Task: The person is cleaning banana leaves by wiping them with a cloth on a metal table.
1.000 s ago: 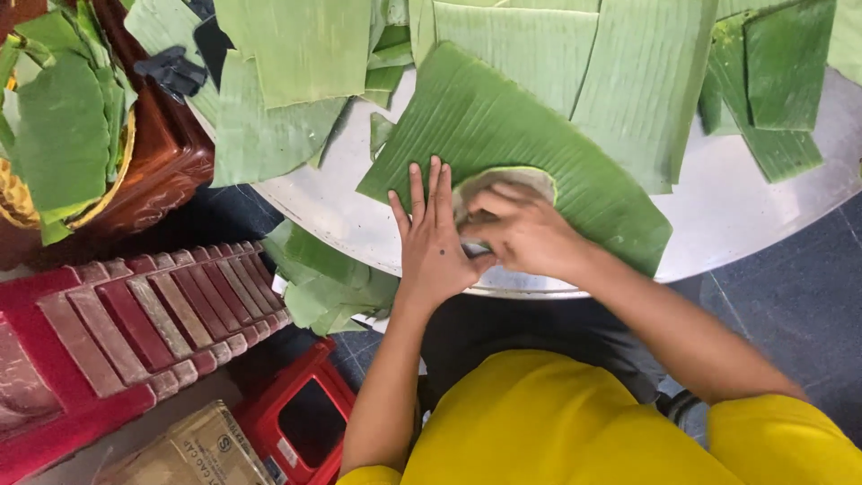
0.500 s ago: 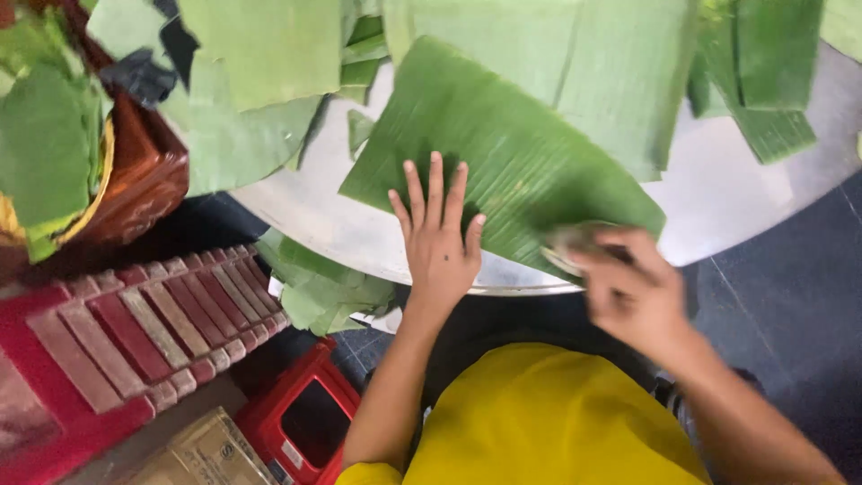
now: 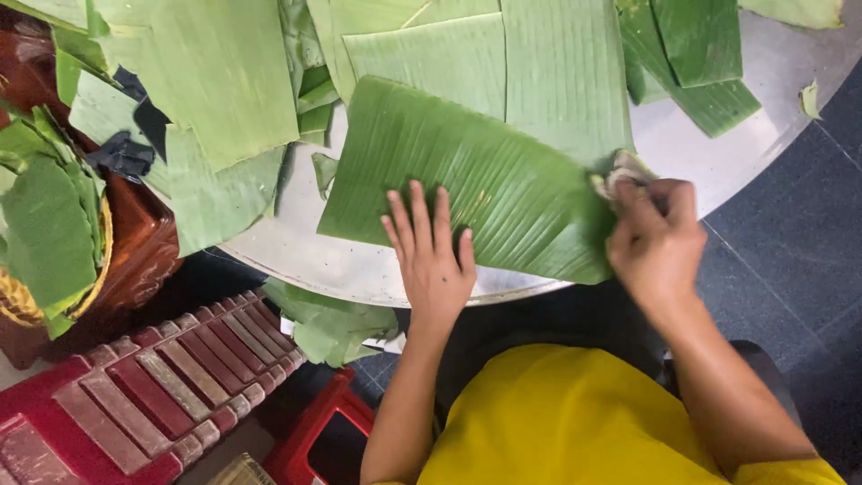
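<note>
Fingers [image 3: 422, 216] of left hand [image 3: 434, 260] spread flat on banana leaf [image 3: 467, 180] at round metal table's [image 3: 700, 153] near edge; right hand [image 3: 660, 242] clutching crumpled cloth [image 3: 620, 166] (leaf's right end).

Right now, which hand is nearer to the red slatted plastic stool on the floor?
Left. The left hand lies flat on the leaf, above the red slatted plastic stool; the right hand is further off.
</note>
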